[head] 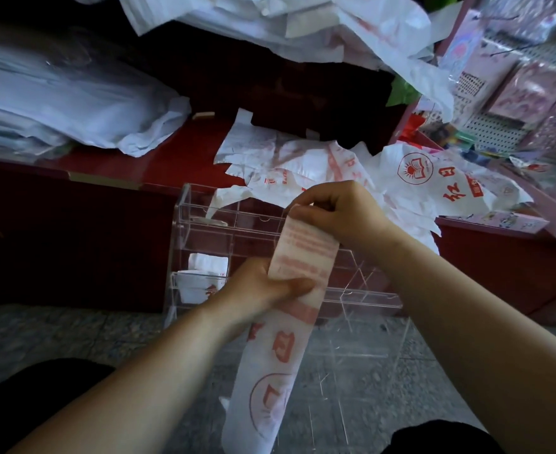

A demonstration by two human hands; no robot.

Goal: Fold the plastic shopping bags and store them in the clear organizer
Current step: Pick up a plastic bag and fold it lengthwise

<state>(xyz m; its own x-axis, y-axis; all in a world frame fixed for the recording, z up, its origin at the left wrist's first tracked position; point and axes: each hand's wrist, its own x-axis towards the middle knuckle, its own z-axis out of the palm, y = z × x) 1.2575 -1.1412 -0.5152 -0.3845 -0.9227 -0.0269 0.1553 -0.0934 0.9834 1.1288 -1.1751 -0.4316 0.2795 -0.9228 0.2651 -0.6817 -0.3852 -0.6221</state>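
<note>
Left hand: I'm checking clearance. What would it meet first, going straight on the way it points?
The left hand grips the folded bag, which would travel with it. Next it would probably hit the clear organizer just beyond, though depth is unclear.

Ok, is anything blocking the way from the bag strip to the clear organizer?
Nothing visible does. The left hand and right hand hold the bag strip right before the clear organizer. Its lower-left compartment already holds a folded bag; those to its right look empty.
</note>
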